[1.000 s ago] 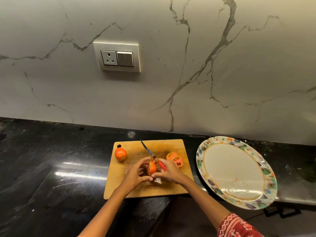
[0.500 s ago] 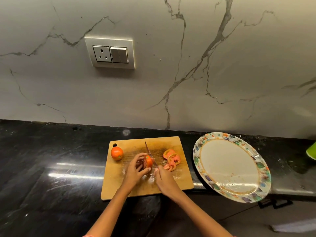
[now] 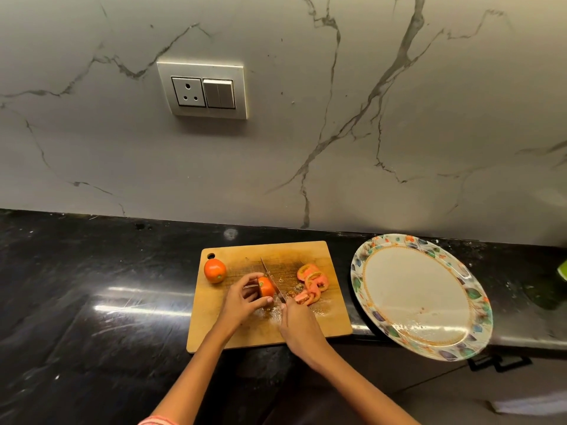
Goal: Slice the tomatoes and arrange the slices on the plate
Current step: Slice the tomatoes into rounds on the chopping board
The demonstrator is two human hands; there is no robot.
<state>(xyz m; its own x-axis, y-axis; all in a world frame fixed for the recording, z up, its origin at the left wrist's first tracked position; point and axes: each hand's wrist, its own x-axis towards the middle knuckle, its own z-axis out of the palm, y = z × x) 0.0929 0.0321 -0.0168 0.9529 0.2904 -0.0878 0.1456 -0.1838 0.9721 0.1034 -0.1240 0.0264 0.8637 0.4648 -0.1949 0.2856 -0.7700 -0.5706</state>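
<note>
One more cut is under way: since a second ago the knife point(image 3: 273, 280) has swung down beside the half tomato point(image 3: 265, 286) on the cutting board point(image 3: 214, 320), left hand point(image 3: 242, 302) fingers curled round it, right hand point(image 3: 299, 323) gripping the handle, slices point(image 3: 313, 283) piled nearby, plate point(image 3: 478, 305) unfilled.

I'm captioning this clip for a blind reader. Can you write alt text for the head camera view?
On a wooden cutting board, the left hand steadies a half-cut tomato while the right hand slices it with a knife. Cut slices lie right of the blade, a whole tomato left. A floral-rimmed plate holds no slices.
</note>
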